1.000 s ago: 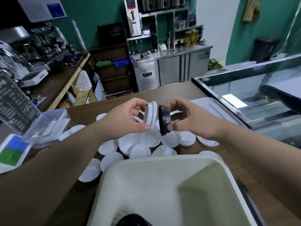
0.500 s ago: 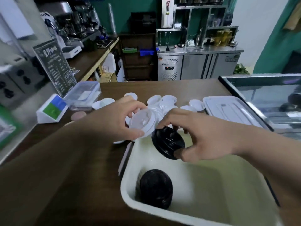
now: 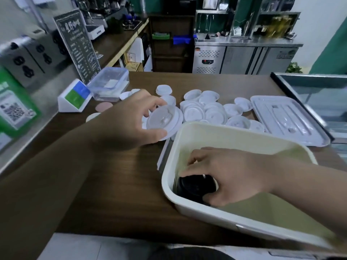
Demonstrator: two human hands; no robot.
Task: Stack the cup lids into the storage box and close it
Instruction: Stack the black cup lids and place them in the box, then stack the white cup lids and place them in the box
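A cream storage box stands open on the wooden counter in front of me. Inside its near-left corner sits a stack of black lids, and my right hand reaches down into the box with fingers curled round the top of that stack. My left hand hovers just left of the box and holds a small stack of white lids between thumb and fingers. Several loose white lids lie scattered behind the box. The box's flat white cover lies to the right of them.
A clear lidded container, a small blue-green sign and a black menu board stand at the left of the counter. A glass display case borders the right side. Bare wood shows at the near left of the counter.
My right hand has gone down into the box with the black lid and set it on the black stack. My left hand with the white lids stayed left of the box. The camera tilted down.
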